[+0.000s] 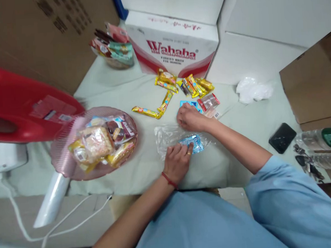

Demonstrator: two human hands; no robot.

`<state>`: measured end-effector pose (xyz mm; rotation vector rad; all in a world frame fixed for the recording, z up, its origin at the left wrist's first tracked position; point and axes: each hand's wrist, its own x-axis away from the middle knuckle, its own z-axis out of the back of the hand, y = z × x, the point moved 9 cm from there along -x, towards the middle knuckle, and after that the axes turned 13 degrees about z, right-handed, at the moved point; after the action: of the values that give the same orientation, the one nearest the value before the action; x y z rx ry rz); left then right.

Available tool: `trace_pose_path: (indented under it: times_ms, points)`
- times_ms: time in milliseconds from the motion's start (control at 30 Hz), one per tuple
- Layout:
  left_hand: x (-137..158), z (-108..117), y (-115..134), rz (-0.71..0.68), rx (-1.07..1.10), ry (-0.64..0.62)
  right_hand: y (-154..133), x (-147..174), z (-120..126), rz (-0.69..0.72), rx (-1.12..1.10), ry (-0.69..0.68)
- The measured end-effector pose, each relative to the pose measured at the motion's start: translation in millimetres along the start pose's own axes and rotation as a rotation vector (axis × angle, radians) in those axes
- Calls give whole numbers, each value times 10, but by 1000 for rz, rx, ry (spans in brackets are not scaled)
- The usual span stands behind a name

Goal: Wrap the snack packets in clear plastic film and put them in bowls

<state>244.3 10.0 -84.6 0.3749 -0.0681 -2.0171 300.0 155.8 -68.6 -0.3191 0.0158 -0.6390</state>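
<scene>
My left hand (179, 161), with a red cord at the wrist and a ring, has its fingers bent over the near end of a shiny blue snack packet (197, 143). That packet lies on a crumpled clear plastic bag (163, 133). Farther up, my right hand (191, 116) is closed, its fingertips at the edge of a flat light-blue packet (195, 104); the thumb is partly hidden. Touching or close beside that packet are a red and clear packet (209, 101) and a pale packet (213, 113). Several yellow snack sticks (192, 85) lie beyond.
A pink clear bowl (58, 156) of wrapped snacks stands left, near a red plastic container (27, 106). At the back are a Wahaha carton (174, 45) and another snack bowl (119, 63). Right are crumpled white plastic (253, 89), a black box (282, 137), keys (308, 164) and bottles (312, 139).
</scene>
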Motion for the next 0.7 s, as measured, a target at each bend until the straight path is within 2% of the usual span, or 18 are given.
trace_pose_path:
  times_ms: [100, 167, 233, 300, 400, 533, 600, 700]
  points:
    - [34, -7, 8, -13, -18, 47, -207, 165, 193, 145, -27, 61]
    - [35, -30, 10, -7, -7, 49, -392, 345, 268, 195, 41, 69]
    - [20, -37, 4, 13, 19, 60, -604, 539, 240, 233, 111, 30]
    - [-2, -16, -9, 35, 46, 97, -783, 724, 107, 254, 123, -40]
    - [-19, 0, -22, 18, 56, 118, -870, 930, -161, 197, 56, -96]
    - [98, 58, -140, -14, 56, 67, -811, 1024, -374, 114, -88, 82]
    - [263, 194, -237, -32, 156, 67, -777, 1032, -454, 73, -117, 183]
    - [542, 476, -423, -27, 471, 83, -750, 1019, -580, -10, -134, 259]
